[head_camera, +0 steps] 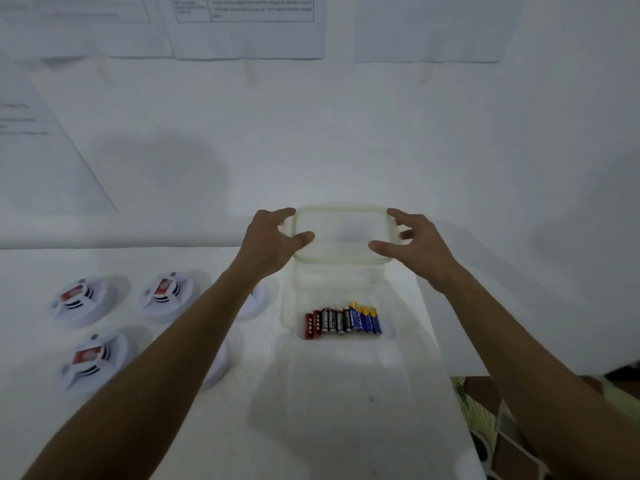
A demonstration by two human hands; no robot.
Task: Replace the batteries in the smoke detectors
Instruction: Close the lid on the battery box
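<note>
On the white table [346, 427], round white smoke detectors [165, 295] with red labels at left, clear plastic container [292, 306] holding a row of red, black and blue batteries [343, 322], both hands, left hand [273, 237] and right hand [415, 242], gripping its translucent lid [341, 233] above

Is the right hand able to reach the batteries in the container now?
Probably yes. The lid is held up between the left hand and the right hand, so nothing covers the batteries in the container. The right hand must first release its grip on the lid.
</note>
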